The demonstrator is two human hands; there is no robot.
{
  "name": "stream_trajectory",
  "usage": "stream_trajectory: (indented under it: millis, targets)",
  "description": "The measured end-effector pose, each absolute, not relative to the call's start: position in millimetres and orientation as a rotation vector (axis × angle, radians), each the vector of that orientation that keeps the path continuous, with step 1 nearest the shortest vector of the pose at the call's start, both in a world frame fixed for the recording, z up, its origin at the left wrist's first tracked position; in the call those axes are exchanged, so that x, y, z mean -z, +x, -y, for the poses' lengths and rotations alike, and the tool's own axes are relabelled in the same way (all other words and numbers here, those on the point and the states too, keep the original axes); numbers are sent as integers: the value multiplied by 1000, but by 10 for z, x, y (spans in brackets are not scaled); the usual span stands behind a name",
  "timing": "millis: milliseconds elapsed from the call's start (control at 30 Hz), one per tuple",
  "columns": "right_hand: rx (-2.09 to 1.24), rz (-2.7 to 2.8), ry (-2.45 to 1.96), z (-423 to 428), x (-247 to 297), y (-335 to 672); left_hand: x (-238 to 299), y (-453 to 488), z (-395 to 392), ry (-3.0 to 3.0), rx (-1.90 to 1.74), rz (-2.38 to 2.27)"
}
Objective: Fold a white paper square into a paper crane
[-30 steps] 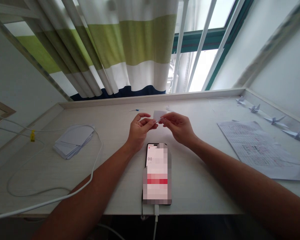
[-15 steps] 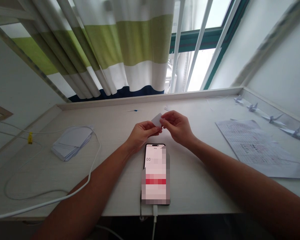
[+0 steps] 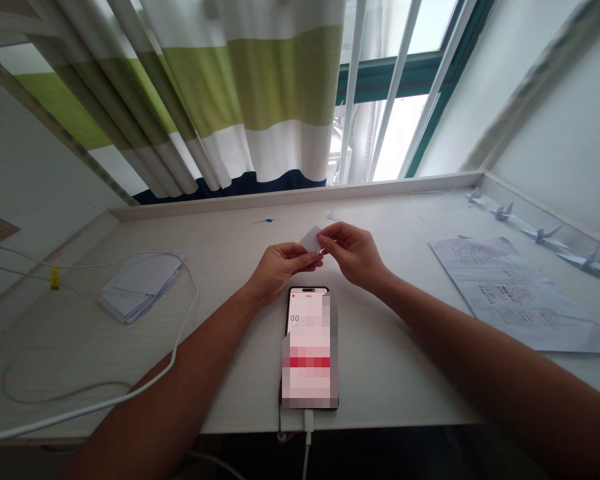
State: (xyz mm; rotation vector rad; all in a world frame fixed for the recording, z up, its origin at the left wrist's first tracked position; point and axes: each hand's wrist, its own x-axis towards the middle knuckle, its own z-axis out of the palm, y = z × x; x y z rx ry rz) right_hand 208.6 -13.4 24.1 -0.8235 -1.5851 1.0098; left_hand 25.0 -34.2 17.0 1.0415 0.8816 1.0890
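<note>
A small folded piece of white paper point(image 3: 310, 239) is held up above the desk, between both hands. My left hand point(image 3: 284, 263) pinches its lower left part, fingers closed beneath it. My right hand point(image 3: 351, 248) grips the paper's right edge between thumb and fingertips. The fingers hide some of the folds. Just below the hands lies a phone point(image 3: 309, 340), screen up, with a white charging plug point(image 3: 308, 420) in its lower end.
A stack of white paper sheets point(image 3: 141, 285) lies on the left, near a looped white cable point(image 3: 177, 350). Written sheets point(image 3: 510, 287) lie on the right. Several folded paper cranes point(image 3: 543, 233) line the right edge. A small blue-and-white item point(image 3: 269, 220) sits toward the back.
The view has shifted very slightly. Both hands keep hold of the folded paper in nearly the same place, with only a small movement of the right fingers along its edge.
</note>
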Motion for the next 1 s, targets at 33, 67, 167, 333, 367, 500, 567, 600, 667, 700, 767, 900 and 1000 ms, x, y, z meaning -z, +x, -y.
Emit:
stream_trajectory:
  millis: [33,67,167,333,367,500,567,600,667,700,767,900,1000]
  targets:
    - [-1005,1584,-829,140,-245,2085,-164,248,340,1047,-1086,-883]
    - [-996,1585,-837,144,-247,2083,-155,245,336,1052,-1085,-884]
    - [-970,1580,-858,150,-242,2078,-125,233,323,1062,-1078,-877]
    - [-956,1548,-853,146,-219,2062,-131,237,325,1068,-1077,-886]
    - [-950,1542,-850,145,-214,2058,-143,244,332,1070,-1077,-893]
    - [-917,1530,-848,140,-188,2039,-188,279,365,1079,-1104,-934]
    - [-907,1528,-858,139,-176,2032,-196,290,373,1088,-1117,-954]
    - [-905,1524,-862,141,-173,2030,-196,292,374,1094,-1119,-959]
    - [-901,1521,-872,147,-172,2027,-192,290,371,1107,-1117,-960]
    - [-896,1524,-878,150,-174,2027,-189,288,368,1111,-1116,-960]
    - [-887,1537,-890,157,-179,2026,-183,282,361,1116,-1119,-963]
    - [-915,1512,-882,157,-181,2026,-171,279,354,1128,-1127,-970]
    - [-984,1474,-855,153,-183,2029,-159,280,352,1133,-1140,-956]
